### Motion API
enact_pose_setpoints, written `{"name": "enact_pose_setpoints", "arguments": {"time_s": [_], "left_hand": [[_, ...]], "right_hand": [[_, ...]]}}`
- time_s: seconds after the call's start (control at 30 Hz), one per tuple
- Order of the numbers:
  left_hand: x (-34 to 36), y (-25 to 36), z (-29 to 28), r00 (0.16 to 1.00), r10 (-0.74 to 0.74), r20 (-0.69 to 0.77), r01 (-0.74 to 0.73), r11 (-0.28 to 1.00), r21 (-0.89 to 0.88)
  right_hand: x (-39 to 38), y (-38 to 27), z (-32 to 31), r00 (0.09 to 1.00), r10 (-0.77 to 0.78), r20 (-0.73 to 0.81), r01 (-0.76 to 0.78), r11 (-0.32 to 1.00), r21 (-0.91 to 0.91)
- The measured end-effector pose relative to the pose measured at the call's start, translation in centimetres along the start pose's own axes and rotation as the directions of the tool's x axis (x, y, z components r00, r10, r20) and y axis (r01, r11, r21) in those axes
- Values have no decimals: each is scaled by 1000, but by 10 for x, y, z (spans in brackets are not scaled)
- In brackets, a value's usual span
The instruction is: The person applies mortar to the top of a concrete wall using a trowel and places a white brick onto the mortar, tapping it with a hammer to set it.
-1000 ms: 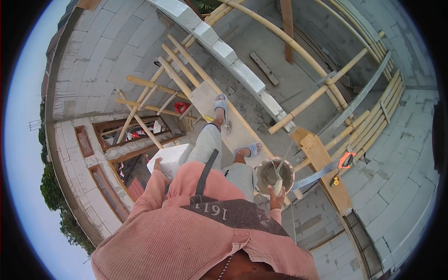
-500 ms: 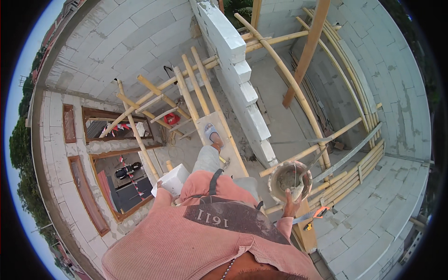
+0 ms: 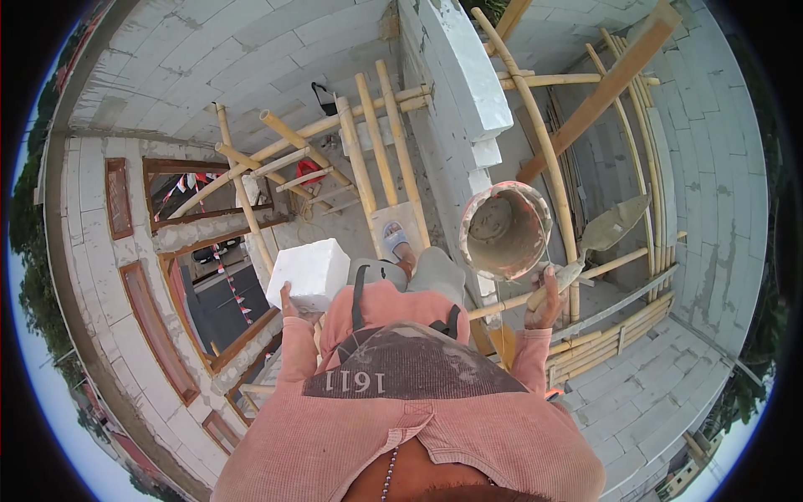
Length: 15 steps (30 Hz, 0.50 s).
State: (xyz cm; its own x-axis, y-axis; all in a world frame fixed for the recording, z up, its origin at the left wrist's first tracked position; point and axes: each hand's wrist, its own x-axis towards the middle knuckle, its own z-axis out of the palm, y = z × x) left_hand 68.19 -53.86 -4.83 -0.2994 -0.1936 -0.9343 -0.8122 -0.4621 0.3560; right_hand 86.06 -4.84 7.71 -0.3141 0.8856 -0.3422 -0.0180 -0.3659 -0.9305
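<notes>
My left hand (image 3: 293, 305) grips a white block (image 3: 309, 268) from its outer side. My right hand (image 3: 542, 305) is closed round the handle of a trowel (image 3: 611, 224), whose mortar-smeared blade points up to the right. A round bucket (image 3: 506, 226) with grey mortar inside hangs just above that hand, its thin handle running to my fingers. My sandalled foot (image 3: 397, 238) is on a narrow board (image 3: 410, 219) below me.
Bamboo scaffold poles (image 3: 368, 142) cross ahead and at both sides. A partial white block wall (image 3: 468, 84) runs beyond the bucket. A timber plank (image 3: 598, 88) leans at right. Window frames (image 3: 125, 197) sit in the left wall, high above the floor below.
My right hand has risen with bucket and trowel, and the trowel blade has swung out rightward. The block in my left hand has come up slightly. My view has turned, shifting the scaffold.
</notes>
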Motion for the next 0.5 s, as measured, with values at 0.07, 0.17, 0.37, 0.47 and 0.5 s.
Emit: {"name": "enact_pose_setpoints", "arguments": {"time_s": [0.07, 0.17, 0.37, 0.47, 0.5], "left_hand": [[-8, 20, 19, 989, 108, 100, -107, 994, -24], [-13, 46, 62, 981, 131, 143, -114, 986, -126], [-12, 91, 165, 966, 196, 170, -178, 977, -115], [1, 109, 206, 942, 210, 262, -188, 976, -107], [7, 116, 216, 903, 264, 338, -217, 961, -173]], "right_hand": [[15, -9, 40, 999, 5, 51, -7, 999, 46], [42, -34, 99, 989, -19, 148, 5, 995, 95], [84, -62, 186, 943, -59, 328, 11, 989, 146], [94, -71, 224, 897, 71, 437, -118, 990, 80], [99, -71, 240, 901, 71, 427, -118, 989, 85]]}}
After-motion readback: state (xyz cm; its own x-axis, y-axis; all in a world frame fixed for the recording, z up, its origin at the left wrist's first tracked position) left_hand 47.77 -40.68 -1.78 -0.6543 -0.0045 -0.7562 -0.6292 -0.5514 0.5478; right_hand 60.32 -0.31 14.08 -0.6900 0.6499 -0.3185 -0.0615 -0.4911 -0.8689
